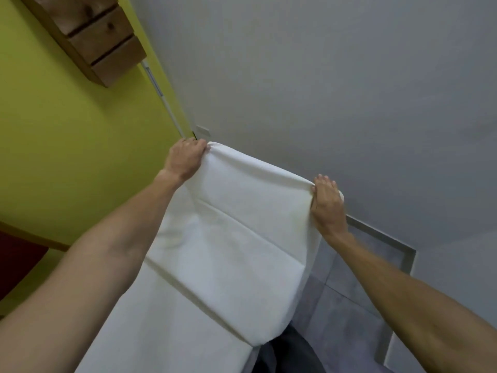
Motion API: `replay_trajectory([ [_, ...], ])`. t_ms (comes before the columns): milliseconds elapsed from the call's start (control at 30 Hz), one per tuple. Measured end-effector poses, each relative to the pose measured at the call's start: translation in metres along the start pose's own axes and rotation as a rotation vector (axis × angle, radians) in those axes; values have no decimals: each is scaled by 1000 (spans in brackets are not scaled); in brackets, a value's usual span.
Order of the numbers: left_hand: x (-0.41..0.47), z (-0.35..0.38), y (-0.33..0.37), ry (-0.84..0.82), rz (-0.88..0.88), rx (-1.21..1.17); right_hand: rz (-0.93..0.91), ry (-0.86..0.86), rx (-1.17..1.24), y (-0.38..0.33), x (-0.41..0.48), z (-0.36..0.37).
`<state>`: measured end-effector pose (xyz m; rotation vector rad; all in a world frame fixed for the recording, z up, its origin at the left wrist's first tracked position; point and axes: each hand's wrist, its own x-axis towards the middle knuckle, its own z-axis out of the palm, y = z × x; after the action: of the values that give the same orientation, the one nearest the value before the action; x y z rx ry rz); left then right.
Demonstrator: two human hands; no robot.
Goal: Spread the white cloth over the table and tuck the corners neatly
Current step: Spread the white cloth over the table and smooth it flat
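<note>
Your left hand (185, 160) grips the far left corner of the white cloth (226, 238), its fingers (200, 145) curled shut over the top edge so the fabric bunches slightly under them. Your right hand (326, 203) does the same at the far right end of that edge, fingers closed down on the fabric with the thumb side pressed against the cloth. Both of your arms are stretched well forward, bare to the elbow and beyond.

The cloth is held up between your two hands, its upper edge running in a shallow sag from one grip to the other. From there it slopes down towards you in a broad white sheet crossed by several straight fold creases, and its right side curls under in a soft rounded fold near the bottom of the view. Whether a worktop lies beneath it cannot be told, since the cloth hides whatever is under it.

To the left stands a yellow-green wall (67, 157) with a wooden drawer unit (99, 41) mounted on it. Ahead is a pale grey wall (322, 76), and to the lower right a grey tiled floor (341, 310).
</note>
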<state>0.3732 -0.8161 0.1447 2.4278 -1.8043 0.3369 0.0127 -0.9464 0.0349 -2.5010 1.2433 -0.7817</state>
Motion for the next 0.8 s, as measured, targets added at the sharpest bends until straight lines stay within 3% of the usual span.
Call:
replay_trajectory([
  [167, 1, 39, 11, -218, -159, -73, 96, -188, 30, 13, -9, 24],
  [267, -35, 68, 19, -451, -224, -124, 106, -355, 28, 7, -34, 42],
  [433, -142, 108, 28, -643, -165, -84, -99, -524, -31, -30, -107, 70],
  [533, -207, 119, 23, -637, -165, -17, -95, -480, -114, -59, -130, 77],
  [700, -272, 111, 2, -578, -208, -54, -372, -567, -71, -101, -173, 83],
  [800, -297, 107, -9, -559, -216, -84, -404, -624, -65, -119, -214, 89],
])
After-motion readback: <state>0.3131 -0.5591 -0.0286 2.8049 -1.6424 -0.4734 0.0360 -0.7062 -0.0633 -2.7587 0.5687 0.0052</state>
